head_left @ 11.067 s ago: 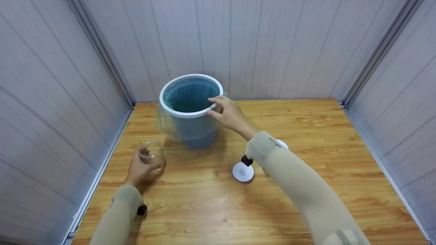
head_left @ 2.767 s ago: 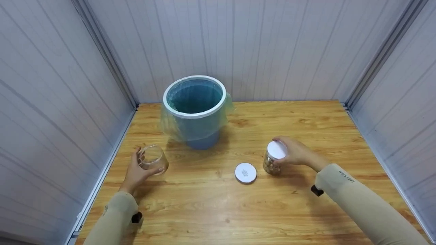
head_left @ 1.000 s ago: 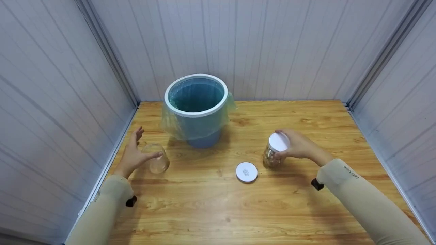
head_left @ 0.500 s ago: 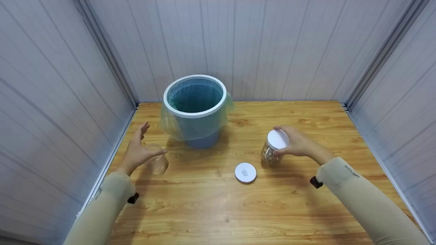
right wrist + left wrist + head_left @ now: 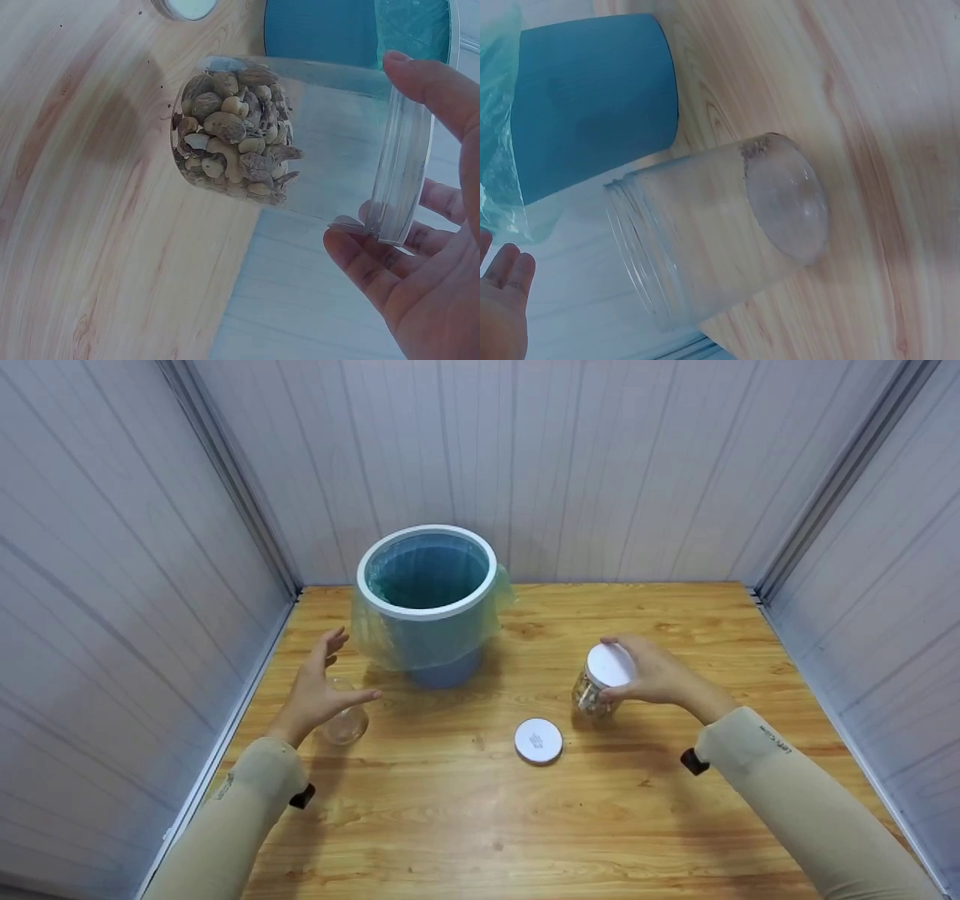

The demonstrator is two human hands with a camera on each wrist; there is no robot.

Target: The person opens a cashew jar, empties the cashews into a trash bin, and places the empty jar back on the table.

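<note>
My right hand (image 5: 652, 675) grips the top of a clear jar (image 5: 337, 142) around its white lid (image 5: 610, 665), thumb on one side and fingers on the other. Brown and tan nut-like pieces (image 5: 232, 127) fill the jar's lower part. On the left, my left hand (image 5: 315, 694) is spread wide above an uncapped clear jar (image 5: 712, 217), fingers away from its glass. That jar stands on the table with a few dark crumbs inside near its base. In the left wrist view only some fingertips of the left hand show at the left edge.
A blue bin (image 5: 446, 667) with a white rim ring (image 5: 427, 613) and a pale green liner bag (image 5: 382, 637) stands at the back, left of centre. A loose white lid (image 5: 538, 741) lies on the wooden table (image 5: 480, 825) between the jars. Pale panel walls enclose three sides.
My left hand has let go of the uncapped jar and risen over it. My right hand has gone from the bin's rim to the lidded jar, which has shifted slightly away from me.
</note>
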